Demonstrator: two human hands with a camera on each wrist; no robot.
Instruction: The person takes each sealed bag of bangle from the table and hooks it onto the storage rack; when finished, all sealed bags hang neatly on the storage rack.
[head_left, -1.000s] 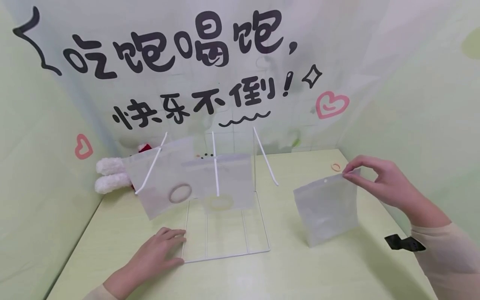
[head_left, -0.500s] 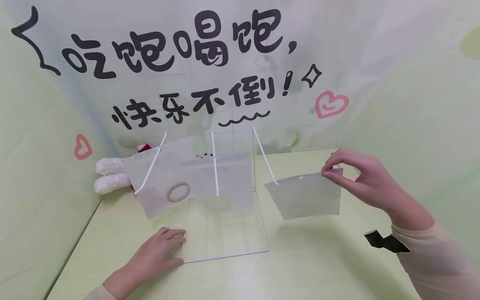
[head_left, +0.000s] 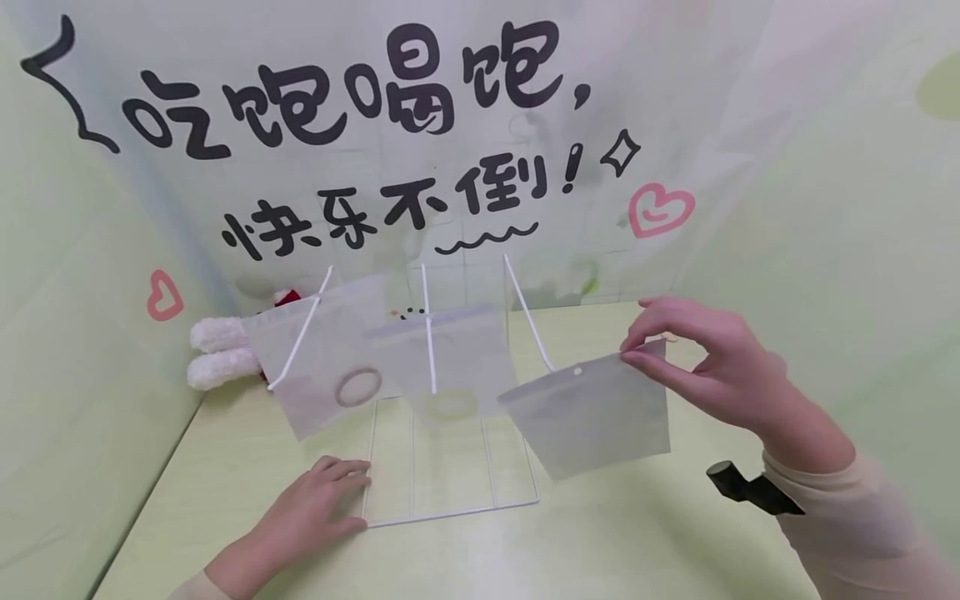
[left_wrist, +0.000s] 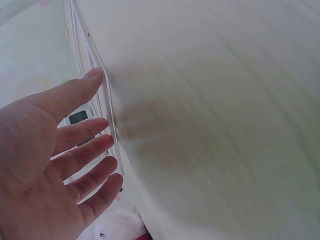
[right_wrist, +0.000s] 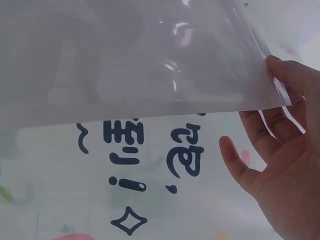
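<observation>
Between thumb and fingers my right hand (head_left: 708, 367) pinches a translucent plastic bag (head_left: 592, 425) by its top edge, near the right corner. The bag hangs slightly tilted, its small punched hole just right of the tip of the right hook (head_left: 528, 312). In the right wrist view the bag (right_wrist: 135, 65) spreads left from the fingertips. My left hand (head_left: 303, 508) touches the left side of the white wire rack (head_left: 450, 515), fingers loosely extended, as the left hand (left_wrist: 55, 145) also shows in its wrist view. Similar bags hang on the left hook (head_left: 302, 333) and middle hook (head_left: 431, 354).
A ring shape shows at the left bag (head_left: 315, 358), and a pale one at the middle bag (head_left: 468, 354). White fluffy plush feet (head_left: 221, 354) lie behind at left. A small orange ring (head_left: 670, 337) lies behind the right hand. Printed fabric walls enclose the table (head_left: 262, 442).
My right hand has moved left with the bag, bringing it from the right side of the table to the right hook's tip. The left hand stays on the rack.
</observation>
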